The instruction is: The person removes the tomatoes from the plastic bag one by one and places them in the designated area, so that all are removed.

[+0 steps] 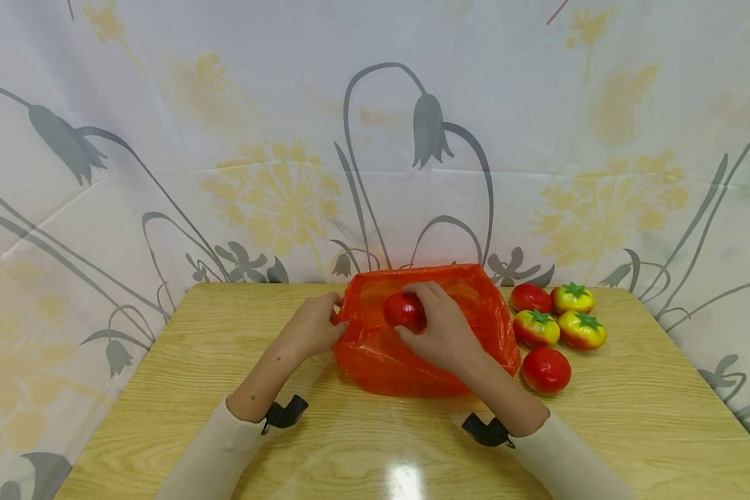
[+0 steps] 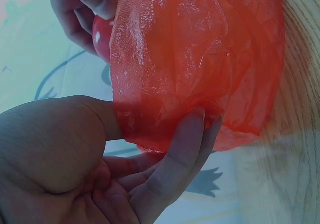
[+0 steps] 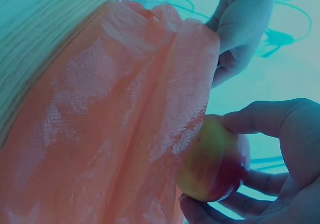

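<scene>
A red plastic bag point(image 1: 406, 371) lies with its mouth held open in the middle of the table. My left hand point(image 1: 312, 325) pinches the left rim of the bag; in the left wrist view the thumb is behind the film and fingers point(image 2: 182, 149) lie on its outside. My right hand point(image 1: 440, 330) grips a tomato point(image 1: 404, 312) over the bag's mouth. In the right wrist view this tomato point(image 3: 215, 159) is glossy, red on one side and yellow on the other, between thumb and fingers and beside the bag's edge. The inside bottom of the bag is hard to make out.
Several more tomatoes sit right of the bag: red ones point(image 1: 546, 371) and yellow-red ones with green leafy tops point(image 1: 581, 330). The wooden table point(image 1: 181, 361) ends at a flower-patterned cloth point(image 1: 275, 90) behind. Black straps with mounts point(image 1: 489, 430) are on both wrists.
</scene>
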`<state>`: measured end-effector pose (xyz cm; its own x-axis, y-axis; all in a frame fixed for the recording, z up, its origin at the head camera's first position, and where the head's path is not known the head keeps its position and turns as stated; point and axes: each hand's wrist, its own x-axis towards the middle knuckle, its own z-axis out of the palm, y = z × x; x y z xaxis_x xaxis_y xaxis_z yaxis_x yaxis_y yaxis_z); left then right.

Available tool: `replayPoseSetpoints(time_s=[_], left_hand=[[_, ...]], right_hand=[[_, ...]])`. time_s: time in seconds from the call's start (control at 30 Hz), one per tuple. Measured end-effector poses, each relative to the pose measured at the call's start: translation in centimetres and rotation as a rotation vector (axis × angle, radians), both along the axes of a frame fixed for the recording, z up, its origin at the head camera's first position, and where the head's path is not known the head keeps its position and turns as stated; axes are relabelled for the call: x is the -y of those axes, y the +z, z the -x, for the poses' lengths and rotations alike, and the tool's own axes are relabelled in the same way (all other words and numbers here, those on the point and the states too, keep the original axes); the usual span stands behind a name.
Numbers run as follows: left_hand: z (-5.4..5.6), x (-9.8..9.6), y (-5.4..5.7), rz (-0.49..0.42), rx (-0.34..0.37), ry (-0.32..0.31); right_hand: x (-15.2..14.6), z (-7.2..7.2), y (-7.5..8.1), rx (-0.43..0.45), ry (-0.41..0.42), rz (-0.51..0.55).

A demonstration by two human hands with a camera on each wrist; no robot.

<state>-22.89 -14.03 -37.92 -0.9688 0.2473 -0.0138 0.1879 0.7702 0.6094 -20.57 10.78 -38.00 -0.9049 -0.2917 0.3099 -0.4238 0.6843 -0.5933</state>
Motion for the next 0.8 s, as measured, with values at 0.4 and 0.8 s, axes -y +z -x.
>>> replayPoseSetpoints(time_s=[0.4, 0.8], left_hand=[[-0.1, -0.1, -0.1, 0.004, 0.003, 0.003], [-0.2, -0.2, 0.0, 0.004, 0.013, 0.012]], right_hand=[[-1.0, -1.4, 0.5, -0.026, -0.004, 0.0], [-2.3, -2.6, 0.8, -0.087, -0.017, -0.009]])
